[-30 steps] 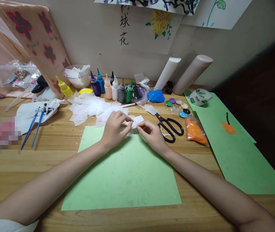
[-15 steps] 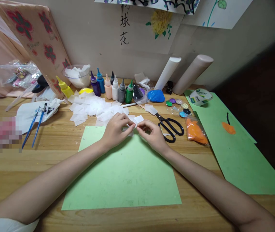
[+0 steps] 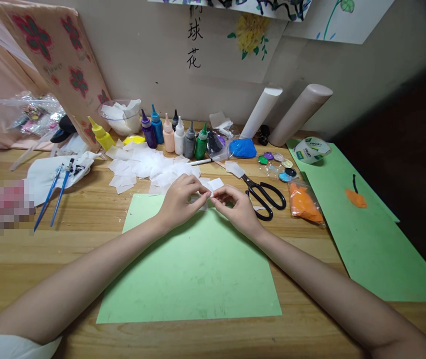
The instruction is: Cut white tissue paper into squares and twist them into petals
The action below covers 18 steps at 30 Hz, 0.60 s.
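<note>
My left hand [image 3: 178, 200] and my right hand [image 3: 237, 207] meet over the far edge of a light green sheet of paper [image 3: 194, 271]. Between their fingertips they pinch a small white piece of tissue paper [image 3: 206, 195]; most of it is hidden by the fingers. Just beyond the hands lies a heap of white tissue squares [image 3: 143, 167]. Black scissors [image 3: 264, 195] lie right of my right hand.
A row of paint bottles [image 3: 173, 137] stands at the back, with a bowl [image 3: 120, 117] of white scraps. Blue brushes [image 3: 54, 192] lie left. Blue clay [image 3: 242, 147], orange clay bag [image 3: 303, 203], tape roll [image 3: 311, 149], two paper rolls [image 3: 299, 113] and another green sheet [image 3: 362, 239] are right.
The fingers of both hands have shifted slightly on the small white piece, drawing closer together. Nothing else on the table has moved.
</note>
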Motion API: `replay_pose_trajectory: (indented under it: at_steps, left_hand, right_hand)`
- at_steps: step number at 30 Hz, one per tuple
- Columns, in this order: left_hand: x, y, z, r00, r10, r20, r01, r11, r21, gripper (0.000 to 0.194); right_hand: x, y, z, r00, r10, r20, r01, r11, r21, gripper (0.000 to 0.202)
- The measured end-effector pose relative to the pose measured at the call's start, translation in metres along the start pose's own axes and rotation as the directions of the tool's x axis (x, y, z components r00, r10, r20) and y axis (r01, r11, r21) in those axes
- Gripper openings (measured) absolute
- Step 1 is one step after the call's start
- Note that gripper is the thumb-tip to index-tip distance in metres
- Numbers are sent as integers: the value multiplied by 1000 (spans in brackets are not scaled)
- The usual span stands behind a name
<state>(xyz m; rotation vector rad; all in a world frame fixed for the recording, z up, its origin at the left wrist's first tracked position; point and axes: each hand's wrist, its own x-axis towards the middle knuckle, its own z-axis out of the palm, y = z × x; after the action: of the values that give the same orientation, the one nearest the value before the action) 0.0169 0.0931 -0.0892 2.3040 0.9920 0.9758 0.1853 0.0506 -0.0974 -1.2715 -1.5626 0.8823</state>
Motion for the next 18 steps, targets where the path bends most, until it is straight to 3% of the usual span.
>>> replay_pose_trajectory:
  at_steps: [18]
  left_hand:
    - [0,0,1,1000,4,3,-4,1000,4,18]
  right_hand:
    - [0,-3,-1,1000,10,4,-10,1000,-9,6]
